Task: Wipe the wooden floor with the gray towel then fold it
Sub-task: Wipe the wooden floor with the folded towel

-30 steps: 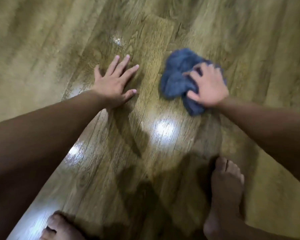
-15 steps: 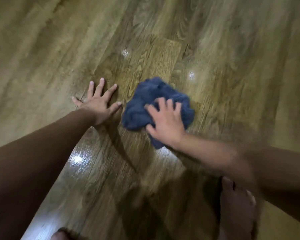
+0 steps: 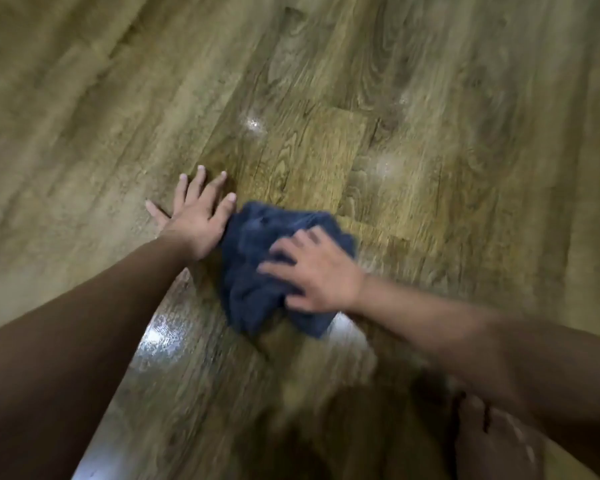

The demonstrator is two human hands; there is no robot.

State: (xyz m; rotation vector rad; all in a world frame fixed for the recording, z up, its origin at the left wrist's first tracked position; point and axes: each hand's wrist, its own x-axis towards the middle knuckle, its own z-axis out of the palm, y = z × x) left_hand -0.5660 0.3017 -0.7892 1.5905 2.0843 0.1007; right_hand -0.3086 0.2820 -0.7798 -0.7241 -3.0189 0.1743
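A bunched blue-gray towel (image 3: pixel 253 265) lies on the wooden floor (image 3: pixel 430 168) in the middle of the view. My right hand (image 3: pixel 317 277) lies on top of it with fingers spread, pressing it down; the hand is blurred. My left hand (image 3: pixel 196 216) rests flat on the floor with fingers spread, just left of the towel, and its edge touches the cloth.
Glossy brown planks fill the whole view, with bright light reflections (image 3: pixel 153 337) near my left forearm. One bare foot (image 3: pixel 492 441) shows at the bottom right under my right arm.
My right hand has slid the towel leftward across the floor until it meets my left hand. The left hand stays planted flat on the floor.
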